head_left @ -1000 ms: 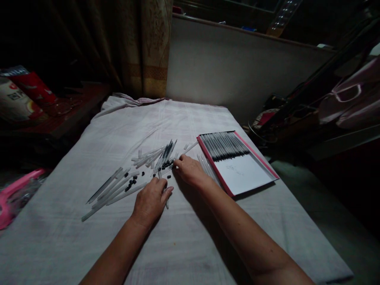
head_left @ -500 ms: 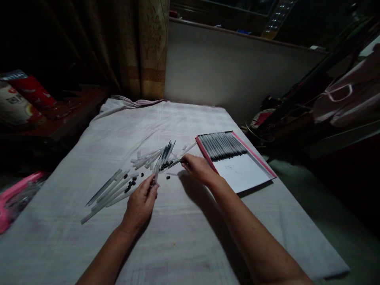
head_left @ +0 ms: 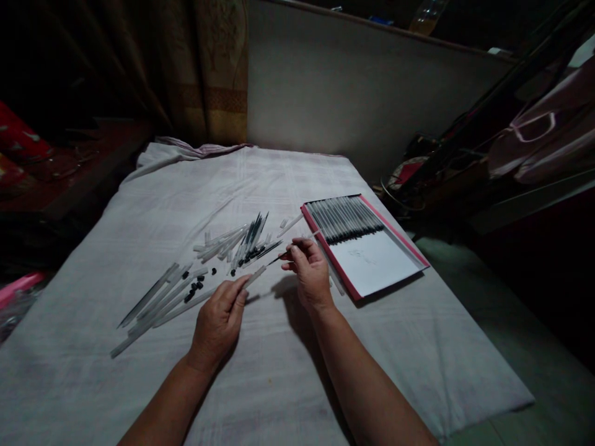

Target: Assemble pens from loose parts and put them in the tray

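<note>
My left hand [head_left: 219, 322] is closed round a pale translucent pen barrel [head_left: 255, 277] that points up and right. In my right hand [head_left: 309, 272] a thin dark pen refill [head_left: 287, 253] is pinched, its tip at or very near the barrel's open end; I cannot tell whether it has entered. Just beyond my hands lies a pile of dark refills [head_left: 253, 238] beside pale barrels [head_left: 220, 241]. More long tubes [head_left: 160, 303] rest to the left, with small black caps [head_left: 194, 287] among them. A red-edged box [head_left: 376, 269] at right holds a row of assembled pens [head_left: 346, 220].
A pale checked cloth [head_left: 260, 384] covers the table. Behind it are a wall [head_left: 316, 93] and a patterned curtain [head_left: 223, 74]. A red-brown side table [head_left: 93, 161] stands at the far left, and a pink item [head_left: 18, 288] sits below the left edge.
My right hand has turned and lifted a refill towards the barrel in my left hand. The bunch of dark refills near my left hand now lies on the cloth. The view has shifted slightly.
</note>
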Motion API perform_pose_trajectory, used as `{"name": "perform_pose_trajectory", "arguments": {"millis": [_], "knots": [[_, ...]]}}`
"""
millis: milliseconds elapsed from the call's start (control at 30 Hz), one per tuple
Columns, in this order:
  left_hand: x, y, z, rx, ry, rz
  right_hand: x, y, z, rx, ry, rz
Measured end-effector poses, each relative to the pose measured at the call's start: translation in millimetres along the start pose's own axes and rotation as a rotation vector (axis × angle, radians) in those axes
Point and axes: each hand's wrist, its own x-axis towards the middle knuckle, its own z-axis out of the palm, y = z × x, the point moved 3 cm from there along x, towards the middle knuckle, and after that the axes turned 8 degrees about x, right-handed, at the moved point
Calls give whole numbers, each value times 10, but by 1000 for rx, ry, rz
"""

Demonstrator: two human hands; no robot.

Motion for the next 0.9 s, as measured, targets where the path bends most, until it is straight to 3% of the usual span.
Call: {"name": "perform_pose_trajectory", "arguments": {"millis": [200,433,533,633,767,833,900], "knots": [[-17,16,-15,25,-28,5,-37,21,27,-57,-80,41],[-9,-56,-48,68,-8,7,-122,102,140,-319,-374,77],[-11,-105,-70,15,25,-62,-121,111,145,-594,-474,-17],[-16,-133,-91,-55,35,-118,-111,128,132,-1024,-537,-176],[-7,-127,-114,-58,55,-69,-111,222,138,-1401,-618,-274],[-1,-122,-127,-48,69,-24,-102,251,135,-1405,-598,-281],[2,-123,-141,-28,69,9,-84,260,102,-1251,-542,-229]]}}
